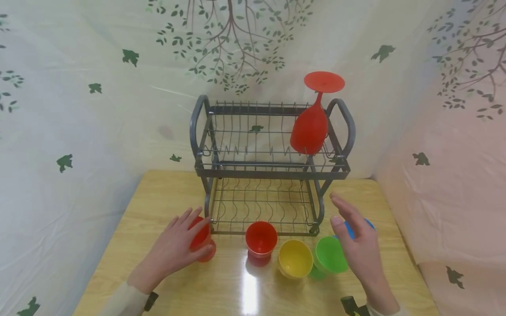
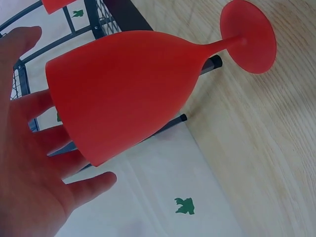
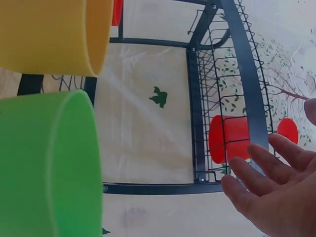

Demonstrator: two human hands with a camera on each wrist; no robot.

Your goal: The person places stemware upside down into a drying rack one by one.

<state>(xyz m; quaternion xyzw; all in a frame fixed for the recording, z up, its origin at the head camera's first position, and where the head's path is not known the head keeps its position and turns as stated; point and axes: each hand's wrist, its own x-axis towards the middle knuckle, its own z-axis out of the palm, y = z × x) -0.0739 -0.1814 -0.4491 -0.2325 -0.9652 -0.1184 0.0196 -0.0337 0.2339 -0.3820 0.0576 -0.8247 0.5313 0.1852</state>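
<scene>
My left hand [image 1: 175,245] hovers over a red wine goblet [image 2: 128,89] that stands upright on the table at the left. Its fingers are spread near the goblet's rim; whether they touch it I cannot tell. Over on the right, my right hand [image 1: 361,250] is raised with fingers extended and thumb apart, holding nothing. Below it are a green goblet [image 1: 331,255] and a blue one [image 1: 365,224], partly hidden by the hand. A second red goblet [image 1: 261,239] and a yellow one [image 1: 295,260] stand between the hands. Another red goblet [image 1: 311,127] is upside down on the upper rack.
A dark two-tier dish rack [image 1: 272,174] stands at the back of the wooden table [image 1: 166,193], behind the row of goblets. Its raised side handles frame the upper tier. Leaf-printed sheets [image 1: 106,131] hang behind and at both sides.
</scene>
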